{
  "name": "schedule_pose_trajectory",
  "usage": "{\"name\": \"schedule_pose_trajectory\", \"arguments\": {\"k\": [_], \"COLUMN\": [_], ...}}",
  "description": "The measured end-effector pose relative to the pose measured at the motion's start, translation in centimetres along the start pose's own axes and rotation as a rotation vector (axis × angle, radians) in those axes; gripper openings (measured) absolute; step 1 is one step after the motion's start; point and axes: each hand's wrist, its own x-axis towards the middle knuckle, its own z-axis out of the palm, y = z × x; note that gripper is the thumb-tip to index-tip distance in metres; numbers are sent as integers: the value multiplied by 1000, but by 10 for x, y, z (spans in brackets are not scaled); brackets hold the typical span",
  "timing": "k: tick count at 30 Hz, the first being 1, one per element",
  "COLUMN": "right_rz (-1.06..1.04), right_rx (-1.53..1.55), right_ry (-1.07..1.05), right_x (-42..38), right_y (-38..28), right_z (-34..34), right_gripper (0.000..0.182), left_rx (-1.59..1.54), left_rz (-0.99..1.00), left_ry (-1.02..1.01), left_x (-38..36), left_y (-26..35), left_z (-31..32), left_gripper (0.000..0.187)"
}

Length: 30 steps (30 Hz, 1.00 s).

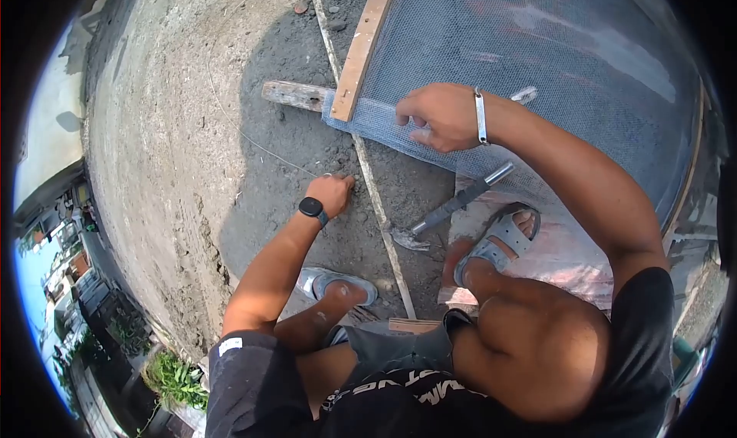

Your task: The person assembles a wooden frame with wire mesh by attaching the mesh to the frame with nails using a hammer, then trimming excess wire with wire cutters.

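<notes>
Partial white lettering across black shorts at the frame's bottom, not readable. One grey wire mesh (537, 62) on a wooden frame (362, 48) at upper right, its lower edge pinned under the right hand (439, 115), fingers pressed flat. Left hand (332, 194) at centre, fingertips pinched together on the dirt ground (169, 131). One hammer (453, 206) lying beside two grey sandals (497, 242).
</notes>
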Motion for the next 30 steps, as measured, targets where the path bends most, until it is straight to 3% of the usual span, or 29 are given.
{"name": "schedule_pose_trajectory", "arguments": {"k": [3, 6, 7, 9, 12, 14, 17, 19, 21, 22, 23, 25, 26, 28, 30], "right_rz": [11, -43, -39, -34, -155, -288, -379, -318, -171, -134, -151, -171, -172, -205, -279], "right_rx": [17, 128, 193, 308, 386, 641, 613, 672, 969, 1142, 1181, 1259, 1297, 1382, 1443], "right_ry": [-18, -75, -94, -125, 132, 213, 540, 587, 412, 500, 480, 489, 516, 646, 859], "right_x": [-4, -7, -8, -7, -11, 1, 10, 0, -23, -26, -33, -53, -67, -90, -112], "right_y": [-2, -5, -5, -5, -19, -17, -32, -40, -46, -47, -46, -47, -47, -39, -22], "right_z": [2, -2, -1, 0, 4, 24, 16, -7, -35, -40, -50, -71, -84, -107, -131], "right_gripper": [22, 20, 22, 28, 44, 42, 38, 34, 31, 32, 32, 32, 32, 32, 33], "left_rx": [-66, -333, -440, -615, -792, -859, -866, -908, -942, -856, -935, -820, -820, -791, -659], "left_rz": [82, 164, 150, 6, 164, 239, 246, 245, 199, 199, 262, 362, 314, 246, 248], "left_ry": [-27, -56, 34, -30, 119, 357, 587, 633, 645, 622, 653, 590, 563, 306, 9], "left_x": [-3, -9, -12, -18, -19, 0, 25, 48, 59, 61, 62, 51, 47, 40, 28], "left_y": [-1, 16, 21, 51, 94, 118, 146, 156, 160, 154, 148, 125, 111, 85, 84], "left_z": [-18, -87, -101, -160, -227, -246, -282, -301, -314, -320, -322, -335, -332, -318, -293], "left_gripper": [11, 9, 9, 11, 17, 19, 21, 20, 18, 20, 34, 52, 63, 91, 85]}}
